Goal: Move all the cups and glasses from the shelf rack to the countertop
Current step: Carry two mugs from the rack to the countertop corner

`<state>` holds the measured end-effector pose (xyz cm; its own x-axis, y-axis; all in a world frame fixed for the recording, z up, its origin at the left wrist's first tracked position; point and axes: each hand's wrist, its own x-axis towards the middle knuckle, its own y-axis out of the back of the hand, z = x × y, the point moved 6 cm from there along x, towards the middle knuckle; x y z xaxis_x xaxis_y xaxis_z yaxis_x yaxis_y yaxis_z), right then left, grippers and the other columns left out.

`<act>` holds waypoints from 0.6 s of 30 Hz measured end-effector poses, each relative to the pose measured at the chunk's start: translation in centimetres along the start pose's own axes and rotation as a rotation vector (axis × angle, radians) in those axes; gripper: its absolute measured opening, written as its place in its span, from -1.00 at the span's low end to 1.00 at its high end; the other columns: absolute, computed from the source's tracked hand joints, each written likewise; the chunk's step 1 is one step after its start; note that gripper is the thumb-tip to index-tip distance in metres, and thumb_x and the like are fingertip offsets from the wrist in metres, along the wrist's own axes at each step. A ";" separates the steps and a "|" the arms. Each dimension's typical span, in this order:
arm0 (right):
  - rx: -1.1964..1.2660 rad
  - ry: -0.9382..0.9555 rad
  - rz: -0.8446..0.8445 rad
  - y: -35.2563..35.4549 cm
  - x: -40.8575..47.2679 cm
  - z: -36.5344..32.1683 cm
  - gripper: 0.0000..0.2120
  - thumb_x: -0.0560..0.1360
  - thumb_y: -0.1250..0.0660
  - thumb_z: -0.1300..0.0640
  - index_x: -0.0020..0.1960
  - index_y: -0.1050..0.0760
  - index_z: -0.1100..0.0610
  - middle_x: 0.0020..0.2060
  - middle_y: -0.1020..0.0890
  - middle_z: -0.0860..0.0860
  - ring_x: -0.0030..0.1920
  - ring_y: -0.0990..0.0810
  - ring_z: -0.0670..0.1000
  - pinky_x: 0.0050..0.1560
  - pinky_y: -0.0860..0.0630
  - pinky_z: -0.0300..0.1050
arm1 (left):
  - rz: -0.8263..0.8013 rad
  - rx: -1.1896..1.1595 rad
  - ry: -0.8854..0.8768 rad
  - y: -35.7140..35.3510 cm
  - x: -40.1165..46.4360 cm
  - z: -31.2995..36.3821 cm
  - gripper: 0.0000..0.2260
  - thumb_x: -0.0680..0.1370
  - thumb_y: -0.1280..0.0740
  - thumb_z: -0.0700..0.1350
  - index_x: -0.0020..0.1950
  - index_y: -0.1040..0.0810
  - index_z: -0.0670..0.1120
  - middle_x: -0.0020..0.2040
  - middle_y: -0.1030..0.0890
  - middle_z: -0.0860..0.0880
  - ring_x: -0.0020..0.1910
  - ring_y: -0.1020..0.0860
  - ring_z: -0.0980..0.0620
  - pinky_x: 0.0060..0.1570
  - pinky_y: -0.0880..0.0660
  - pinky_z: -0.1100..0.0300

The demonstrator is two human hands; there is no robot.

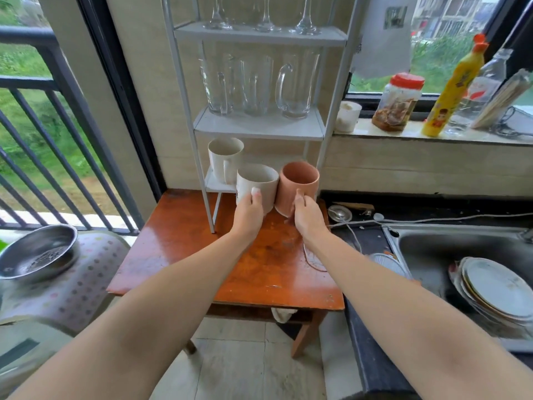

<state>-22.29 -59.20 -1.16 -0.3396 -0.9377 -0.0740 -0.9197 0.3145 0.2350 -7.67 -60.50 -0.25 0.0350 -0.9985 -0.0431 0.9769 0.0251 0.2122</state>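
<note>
Both forearms reach out from the camera toward the white shelf rack (261, 127), whose thin metal frame stands on the glossy orange-brown bench (178, 241). Of the two hands, the left hand (249, 212) is wrapped round a matte cream cup (255, 183) and the right hand (307, 215) round a matte terracotta cup (298, 183). Both cups are plain cylinders, side by side and seemingly touching, just in front of the rack's lowest shelf and apparently lifted clear of it. This looks like the carry-out step. Next, each cup needs lowering upright onto the bench in front of the rack. A second cream mug (225, 160) waits on the lowest shelf; three clear handled glass mugs (256, 85) stand on the shelf above, and stemmed glasses (264, 21) stand on the top one.
</note>
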 end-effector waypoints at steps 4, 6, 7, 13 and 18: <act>0.124 -0.062 0.118 0.8 -3.5 1.8 -0.60 0.65 -0.02 -0.05 -0.29 -0.34 0.08 -0.40 -0.40 0.02 -0.41 -0.40 0.02 -0.23 -0.47 -0.04 | -0.056 0.039 0.046 0.8 -2.7 -2.0 -0.57 0.66 -0.01 0.02 0.20 -0.48 -0.29 -0.19 -0.47 -0.08 -0.14 -0.43 0.00 -0.11 -0.36 0.12; 0.157 -0.129 0.155 1.4 -6.1 3.3 -0.62 0.64 -0.02 -0.03 -0.29 -0.34 0.09 -0.40 -0.39 0.01 -0.39 -0.39 0.01 -0.20 -0.46 0.00 | -0.118 0.068 0.054 0.8 -4.3 -3.2 -0.56 0.66 -0.01 0.02 0.24 -0.48 -0.28 -0.04 -0.54 -0.23 -0.09 -0.44 -0.03 -0.10 -0.38 0.11; 0.161 -0.162 0.166 1.9 -7.5 4.3 -0.62 0.65 -0.02 -0.02 -0.28 -0.34 0.09 -0.40 -0.39 0.01 -0.39 -0.38 0.00 -0.19 -0.45 0.00 | -0.148 0.078 0.055 0.5 -5.2 -3.7 -0.57 0.66 -0.01 0.02 0.26 -0.47 -0.26 0.07 -0.55 -0.26 -0.04 -0.48 -0.06 -0.07 -0.42 0.10; 0.213 -0.304 0.353 8.3 -15.9 10.1 -0.62 0.64 -0.08 0.05 -0.34 -0.32 0.09 -0.45 -0.35 0.02 -0.46 -0.32 0.00 -0.41 -0.33 -0.13 | -0.345 0.157 0.099 -3.6 -10.7 -6.6 -0.66 0.66 -0.05 -0.05 0.32 -0.43 -0.19 0.22 -0.52 -0.18 0.13 -0.53 -0.11 0.05 -0.61 -0.01; 0.278 -0.430 0.551 17.4 -24.5 14.2 -0.60 0.64 -0.12 0.04 -0.36 -0.28 0.09 -0.50 -0.29 0.02 -0.53 -0.26 -0.01 -0.54 -0.21 -0.19 | -0.586 0.192 0.093 -11.2 -16.8 -7.0 -0.72 0.62 -0.12 -0.09 0.10 -0.53 -0.23 0.12 -0.58 -0.30 -0.05 -0.55 -0.12 -0.13 -0.59 0.01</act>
<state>-32.74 -28.62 -9.07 -0.7594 -0.5113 -0.4024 -0.5910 0.8007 0.0980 -17.77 -43.65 -8.71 -0.4686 -0.8350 -0.2886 0.7843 -0.5435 0.2992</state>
